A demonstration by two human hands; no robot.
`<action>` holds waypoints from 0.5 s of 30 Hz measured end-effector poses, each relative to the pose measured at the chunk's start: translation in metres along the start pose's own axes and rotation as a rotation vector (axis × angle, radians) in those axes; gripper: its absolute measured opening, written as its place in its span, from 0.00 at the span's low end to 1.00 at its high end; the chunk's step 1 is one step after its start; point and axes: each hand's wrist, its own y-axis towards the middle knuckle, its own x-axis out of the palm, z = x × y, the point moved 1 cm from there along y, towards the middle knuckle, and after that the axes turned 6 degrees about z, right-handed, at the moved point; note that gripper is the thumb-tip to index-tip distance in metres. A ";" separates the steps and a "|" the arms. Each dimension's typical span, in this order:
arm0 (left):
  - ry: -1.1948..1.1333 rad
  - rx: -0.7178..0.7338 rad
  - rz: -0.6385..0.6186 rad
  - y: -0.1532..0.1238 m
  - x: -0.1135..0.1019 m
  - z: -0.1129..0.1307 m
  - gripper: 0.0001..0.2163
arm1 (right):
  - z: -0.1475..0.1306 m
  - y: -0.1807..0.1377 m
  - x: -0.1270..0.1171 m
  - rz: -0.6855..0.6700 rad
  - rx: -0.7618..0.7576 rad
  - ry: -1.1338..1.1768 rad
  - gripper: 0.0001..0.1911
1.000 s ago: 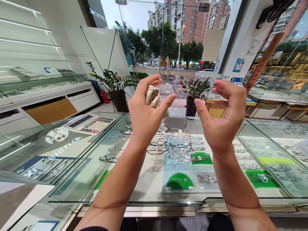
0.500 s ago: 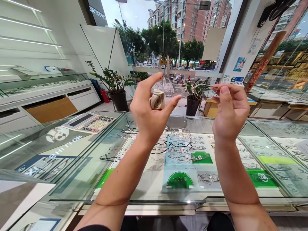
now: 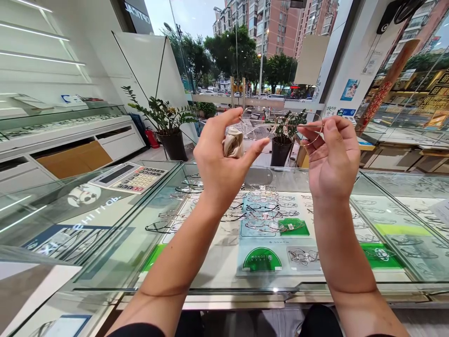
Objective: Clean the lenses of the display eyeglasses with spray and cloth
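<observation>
A pair of thin wire-rimmed eyeglasses [image 3: 286,125] is held up in the air in front of me, above the glass counter. My right hand [image 3: 331,159] pinches one end of them between thumb and forefinger, the other fingers loosely bent. A crumpled beige cloth [image 3: 233,143] sits in the grip of my left hand [image 3: 219,157], against the palm. The left thumb and forefinger are spread apart around the far end of the glasses; whether they touch the lens I cannot tell. Clear lenses blend into the background.
Below my hands is a glass display case [image 3: 224,276] with rows of eyeglass frames inside. A calculator [image 3: 128,178] lies on the glass at left. Potted plants [image 3: 168,121] stand beyond the counter, before glass doors onto a street.
The eyeglasses have turned and now reach further left, between my left thumb and forefinger. My right hand has rotated slightly. The cloth stays in my left hand.
</observation>
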 end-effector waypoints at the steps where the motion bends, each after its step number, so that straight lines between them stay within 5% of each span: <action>1: -0.017 0.000 0.003 0.000 0.000 0.000 0.28 | 0.001 0.000 -0.001 -0.019 -0.019 -0.008 0.17; 15: -0.255 -0.118 0.097 0.003 0.006 0.002 0.25 | 0.010 0.003 -0.006 -0.018 0.049 0.203 0.13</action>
